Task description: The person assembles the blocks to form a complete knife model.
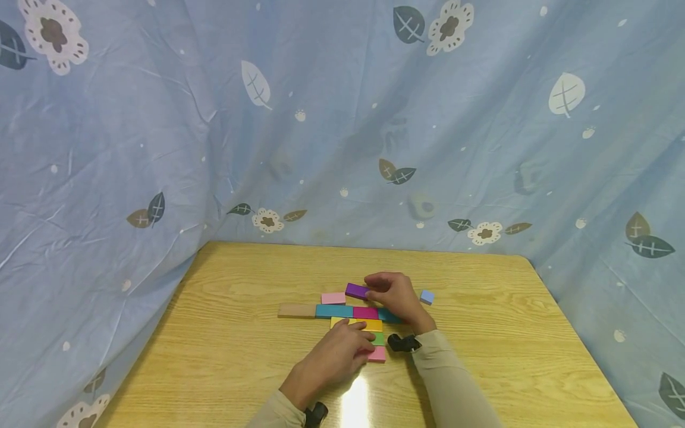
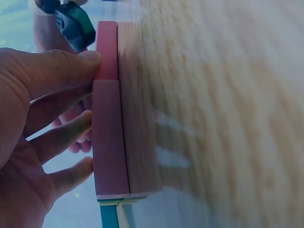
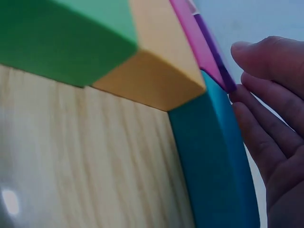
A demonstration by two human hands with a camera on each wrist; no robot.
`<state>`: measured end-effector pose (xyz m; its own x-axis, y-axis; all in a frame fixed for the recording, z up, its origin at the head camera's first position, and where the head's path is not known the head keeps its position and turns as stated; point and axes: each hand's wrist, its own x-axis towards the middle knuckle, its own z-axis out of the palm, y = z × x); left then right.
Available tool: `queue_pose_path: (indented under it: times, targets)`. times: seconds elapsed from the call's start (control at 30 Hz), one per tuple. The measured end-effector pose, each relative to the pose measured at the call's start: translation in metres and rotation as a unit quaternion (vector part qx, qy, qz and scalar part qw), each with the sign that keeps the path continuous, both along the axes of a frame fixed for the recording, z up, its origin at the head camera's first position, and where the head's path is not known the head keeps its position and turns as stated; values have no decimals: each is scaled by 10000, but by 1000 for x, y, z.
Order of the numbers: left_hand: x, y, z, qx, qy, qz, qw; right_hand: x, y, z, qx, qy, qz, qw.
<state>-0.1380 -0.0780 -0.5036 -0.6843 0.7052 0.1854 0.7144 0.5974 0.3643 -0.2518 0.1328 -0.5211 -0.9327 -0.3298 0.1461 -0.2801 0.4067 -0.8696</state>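
Observation:
Flat coloured blocks lie fitted together on the table. My left hand (image 1: 338,351) rests over the lower rows, fingers spread across a yellow block (image 1: 369,325), a green block (image 1: 378,339) and a pink block (image 1: 377,354). In the left wrist view its thumb touches a reddish block (image 2: 107,50), and the other fingertips reach the edge of a longer pink block (image 2: 109,137). My right hand (image 1: 396,297) is at the right end of a purple block (image 1: 356,290), fingertips right at that end and thumb apart. Under this hand, a teal block (image 1: 389,316) is partly hidden.
A long row holds a tan block (image 1: 297,310), another teal block (image 1: 334,311) and a magenta block (image 1: 365,312). Above it sits a light pink block (image 1: 333,298). A small blue block (image 1: 427,296) stands apart on the right. A patterned curtain (image 1: 342,148) hangs behind the table (image 1: 230,356).

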Motion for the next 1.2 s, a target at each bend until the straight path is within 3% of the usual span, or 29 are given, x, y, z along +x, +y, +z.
queue_pose_path:
  times: [0.33,0.87,1.2]
  targets:
    - [-1,-1,0,-72,-67,40,9999,0,-5,-3,269,80,125,9995]
    - [-2,-2,-3,184,-59,-44,9998,1,-1,0,482,401,-232,9978]
    - [-2,-3,-8,290,222,-130,9992,28,25,10,47,471,-623,9969]
